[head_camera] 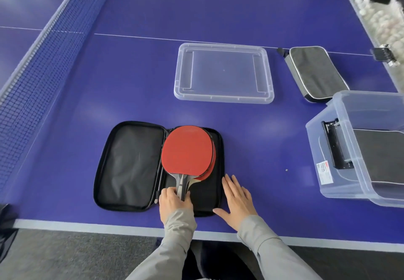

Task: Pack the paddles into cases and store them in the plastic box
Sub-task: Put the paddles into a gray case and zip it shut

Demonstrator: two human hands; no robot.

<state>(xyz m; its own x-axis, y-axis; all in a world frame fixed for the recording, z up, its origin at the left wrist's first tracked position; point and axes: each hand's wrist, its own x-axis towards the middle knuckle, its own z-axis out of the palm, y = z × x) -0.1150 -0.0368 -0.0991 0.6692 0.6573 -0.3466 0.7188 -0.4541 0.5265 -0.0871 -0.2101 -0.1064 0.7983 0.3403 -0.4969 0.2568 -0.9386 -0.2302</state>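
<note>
Left hand (175, 203) fingers pinch the paddle (188, 150) handle, blade pointing away; right hand (237, 203) fingers lie flat.

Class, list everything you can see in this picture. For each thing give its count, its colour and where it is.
table: one, blue with white lines, under everything
net: one, dark mesh, along the left
open case: one, black, near edge, lying unzipped
paddles: two, red rubber, stacked in the open case's right half
lid: one, clear, beyond the open case
closed case: one, grey with white piping, right of the lid
plastic box: one, clear, far right
case in box: one, dark
balls: many, white, far right corner, blurred
left hand: grips the paddle handles
right hand: flat, beside the open case's right edge
</note>
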